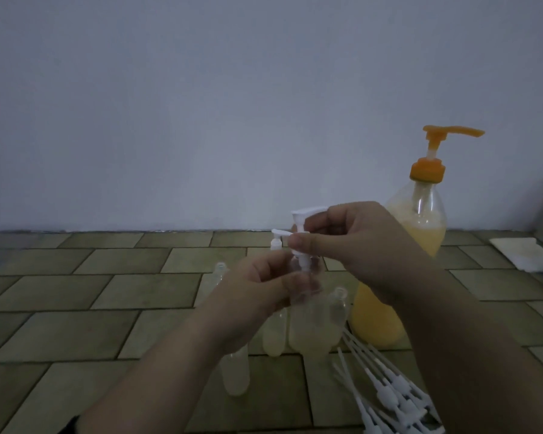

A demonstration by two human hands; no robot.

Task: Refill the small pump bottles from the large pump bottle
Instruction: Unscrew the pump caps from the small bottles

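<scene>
left hand (257,286): grips neck of small clear bottle (308,296), held above floor
right hand (355,245): pinching white pump head (301,233), stem in bottle mouth
big pump bottle (402,245): upright just behind, yellow liquid inside
risk: cross-thread or tilt → spill; elbow cd knock open bottles (336,314) below

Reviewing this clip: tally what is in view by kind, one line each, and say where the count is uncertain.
Large pump bottle: 1
Small bottles, counting the one the left hand holds: at least 5, some hidden behind the hands
White pump heads: 1 in the right hand, 1 on a bottle behind, plus a loose pile too tangled to count
White cloth: 1
Total: at least 9, plus the pile
</scene>
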